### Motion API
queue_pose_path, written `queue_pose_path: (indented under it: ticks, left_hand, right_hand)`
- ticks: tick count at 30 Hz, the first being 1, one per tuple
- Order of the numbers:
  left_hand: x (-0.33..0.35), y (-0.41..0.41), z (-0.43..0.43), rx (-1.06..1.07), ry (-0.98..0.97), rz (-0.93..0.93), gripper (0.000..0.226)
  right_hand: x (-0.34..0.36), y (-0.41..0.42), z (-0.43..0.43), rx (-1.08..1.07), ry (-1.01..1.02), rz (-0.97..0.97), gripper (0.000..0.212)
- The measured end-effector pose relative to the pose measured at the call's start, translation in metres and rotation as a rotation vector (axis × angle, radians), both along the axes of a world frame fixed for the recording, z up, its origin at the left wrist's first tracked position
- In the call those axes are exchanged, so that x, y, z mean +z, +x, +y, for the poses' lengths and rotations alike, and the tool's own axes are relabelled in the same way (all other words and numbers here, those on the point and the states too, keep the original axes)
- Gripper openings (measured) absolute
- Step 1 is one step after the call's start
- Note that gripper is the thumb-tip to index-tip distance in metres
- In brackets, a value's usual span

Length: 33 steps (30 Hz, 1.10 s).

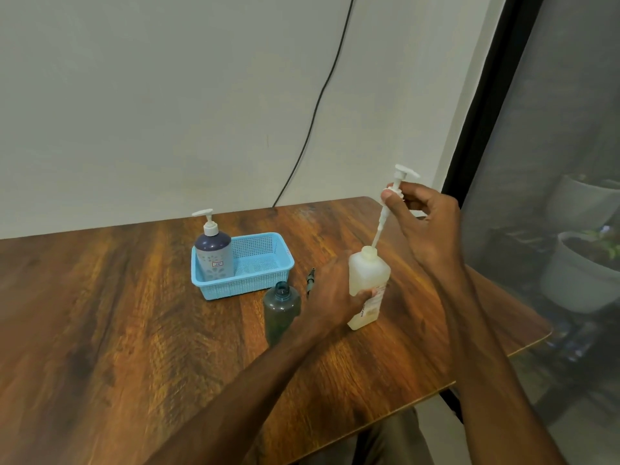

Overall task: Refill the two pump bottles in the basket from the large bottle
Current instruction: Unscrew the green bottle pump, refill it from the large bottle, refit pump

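Presently my left hand [339,293] is wrapped around the lower body of the pale bottle [368,283], pinning it upright, slightly tilted, on the table [117,330] so it cannot tip while the pump is handled. My right hand [426,223] is pinched shut on the collar of the white pump [397,189], thumb and fingertips closed around it, the remaining fingers loosely curled. The pump's tube [379,229] runs down at a slant into the bottle's open neck; the collar sits well clear of the neck, so the pump is unscrewed. Whether it is going in or coming out cannot be judged.

Right forearm reaches in from 5 o'clock, wrist raised high; left forearm comes from 6 o'clock, lying low over the table.

At 9 o'clock of the pale bottle stands a dark green bottle [281,310], cap off, mouth open, probably the supply. A small dark cap piece [310,280] lies just beyond it. The blue basket [268,280] sits at 10 o'clock, holding the second pump bottle [214,253] in its left end, pump fitted.

Risk noted: the tube may drip on the table.
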State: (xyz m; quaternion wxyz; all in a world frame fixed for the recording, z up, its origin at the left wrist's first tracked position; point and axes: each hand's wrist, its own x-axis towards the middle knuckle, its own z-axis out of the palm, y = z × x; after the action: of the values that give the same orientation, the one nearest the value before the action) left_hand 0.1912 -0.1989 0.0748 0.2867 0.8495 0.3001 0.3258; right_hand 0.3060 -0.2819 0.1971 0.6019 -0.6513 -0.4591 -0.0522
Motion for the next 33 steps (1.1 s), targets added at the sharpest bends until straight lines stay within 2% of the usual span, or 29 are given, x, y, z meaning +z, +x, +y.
queue_pose_path:
  ticks: [6, 11, 18, 22, 25, 29, 31, 33]
  left_hand:
    - [0.003, -0.004, -0.002, -0.008, -0.018, -0.005, 0.067]
    - [0.004, -0.003, -0.002, -0.013, -0.045, 0.014, 0.07]
    - [0.007, -0.005, -0.003, -0.015, -0.029, 0.022, 0.068]
    - [0.007, -0.004, -0.003, -0.007, -0.04, 0.034, 0.07]
    - [0.004, -0.004, -0.002, 0.007, -0.041, 0.029, 0.071]
    - [0.002, -0.001, -0.002, 0.021, -0.023, 0.025, 0.072]
    - [0.003, 0.0, -0.002, 0.029, -0.008, 0.031, 0.074]
    - [0.004, 0.0, -0.003, 0.038, -0.006, 0.044, 0.076]
  right_hand:
    - [0.0, -0.009, 0.002, -0.029, 0.032, 0.02, 0.025]
    - [0.037, -0.003, 0.001, -0.043, 0.147, -0.018, 0.017]
    - [0.085, 0.013, 0.013, -0.054, 0.183, -0.111, 0.029]
    - [0.072, 0.033, 0.023, -0.034, -0.037, -0.079, 0.026]
    - [0.023, 0.05, 0.032, -0.031, -0.312, -0.046, 0.024]
    - [-0.061, 0.067, 0.039, -0.044, -0.627, 0.115, 0.026]
    - [-0.099, 0.075, 0.043, -0.046, -0.711, 0.08, 0.025]
    - [-0.125, 0.079, 0.05, -0.038, -0.719, 0.154, 0.017]
